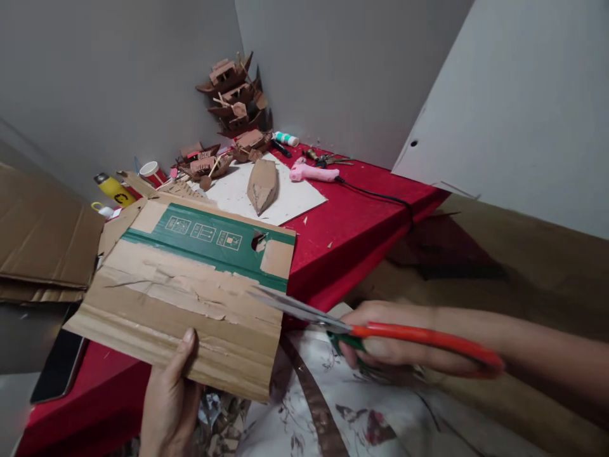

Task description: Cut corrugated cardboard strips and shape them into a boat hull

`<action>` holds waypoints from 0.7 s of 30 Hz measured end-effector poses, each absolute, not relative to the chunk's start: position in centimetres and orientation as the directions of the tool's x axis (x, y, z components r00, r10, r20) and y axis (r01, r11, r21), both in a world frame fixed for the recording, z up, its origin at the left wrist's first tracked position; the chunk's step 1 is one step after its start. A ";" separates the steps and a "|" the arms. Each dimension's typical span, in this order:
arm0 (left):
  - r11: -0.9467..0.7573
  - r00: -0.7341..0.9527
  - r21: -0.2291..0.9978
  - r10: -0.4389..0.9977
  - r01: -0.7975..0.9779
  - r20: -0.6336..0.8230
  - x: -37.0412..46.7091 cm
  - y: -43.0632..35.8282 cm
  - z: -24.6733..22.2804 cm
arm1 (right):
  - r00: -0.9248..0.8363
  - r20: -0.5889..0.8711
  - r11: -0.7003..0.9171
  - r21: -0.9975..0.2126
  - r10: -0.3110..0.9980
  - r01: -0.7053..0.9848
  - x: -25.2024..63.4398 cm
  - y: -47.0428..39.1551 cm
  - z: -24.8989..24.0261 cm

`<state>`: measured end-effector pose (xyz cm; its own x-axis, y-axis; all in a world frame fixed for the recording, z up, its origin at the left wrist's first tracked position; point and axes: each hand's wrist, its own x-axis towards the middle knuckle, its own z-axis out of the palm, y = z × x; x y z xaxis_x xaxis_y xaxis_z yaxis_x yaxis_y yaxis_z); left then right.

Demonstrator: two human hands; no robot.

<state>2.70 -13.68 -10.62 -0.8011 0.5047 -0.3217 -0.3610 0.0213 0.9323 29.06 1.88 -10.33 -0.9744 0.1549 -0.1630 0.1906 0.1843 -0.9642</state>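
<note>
A flat piece of cardboard (pixel 200 317) with a green printed band and a torn surface is held up by my left hand (pixel 174 393), thumb on top and fingers underneath. My right hand (pixel 380 336) is closed around a pair of scissors (pixel 304 311) with a red handle and a green one. Their blades reach over the cardboard's right edge; whether they are cutting into it cannot be told. Beyond, a boat-shaped cardboard piece (pixel 263 185) rests on a white board (pixel 299 202). A pink glue gun (pixel 314 171) lies to its right.
Cardboard model boats (pixel 233 95) are stacked in the corner of the red table (pixel 352 197). A yellow bottle (pixel 114 189), a red cup (pixel 151 171) and a white-green tube (pixel 286 138) stand or lie behind. At left are a phone (pixel 59 362) and more cardboard (pixel 47 228). Scraps lie below.
</note>
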 end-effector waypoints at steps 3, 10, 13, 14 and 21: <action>0.027 -0.804 0.939 0.509 -0.342 -0.308 2.6 -14.1 -10.9 | -0.973 -0.224 0.170 -0.962 -0.049 0.213 26.5 2.6 -8.8; 0.010 -0.813 0.938 0.495 -0.347 -0.306 2.1 -14.8 -11.2 | -0.921 -0.371 0.203 -0.917 -0.119 0.344 23.8 3.9 -8.2; 0.038 -0.798 0.928 0.498 -0.371 -0.340 1.8 -14.9 -11.4 | -0.901 -0.416 0.157 -0.905 -0.124 0.396 23.6 4.0 -8.1; 0.052 -0.790 0.924 0.501 -0.379 -0.353 1.6 -15.0 -11.5 | -0.889 -0.438 0.125 -0.897 -0.133 0.423 23.5 4.1 -8.1; 0.126 -0.825 0.944 0.459 -0.306 -0.329 1.9 -15.4 -10.6 | -0.829 -0.513 0.107 -0.858 -0.223 0.502 22.9 5.0 -8.2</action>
<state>1.86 -15.39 -10.57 -0.8251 0.4595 -0.3288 -0.3061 0.1258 0.9437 22.92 4.96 -8.20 -0.8289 -0.2232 -0.5129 0.5023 0.1067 -0.8581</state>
